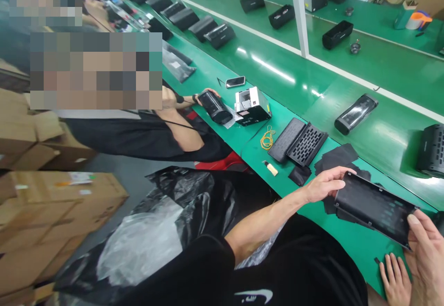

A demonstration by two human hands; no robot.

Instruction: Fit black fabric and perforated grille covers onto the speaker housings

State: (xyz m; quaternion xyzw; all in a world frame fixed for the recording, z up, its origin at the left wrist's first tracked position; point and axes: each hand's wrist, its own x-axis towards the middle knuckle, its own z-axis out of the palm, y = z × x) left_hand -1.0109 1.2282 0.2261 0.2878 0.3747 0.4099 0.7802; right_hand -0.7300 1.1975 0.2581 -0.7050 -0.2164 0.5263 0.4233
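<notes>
A curved black speaker cover panel (376,206) is held out in front of me, its hollow inner side facing up. My left hand (324,186) pinches its far left corner between thumb and fingers. At the opposite end, my right hand (425,241) grips the near right corner with the thumb on top. Beneath the panel lie several thin black sheets (336,158), partly hidden by it and my left hand. A slotted black grille (307,144) and a mesh black cover (287,139) rest side by side farther back.
Another person's hand (395,276) lies on the green table at lower right. A co-worker on the left holds a black speaker (214,107) near a boxy device (252,106). Yellow bands (267,138) and a small cutter (270,168) lie nearby. Speakers (356,113) line the conveyor.
</notes>
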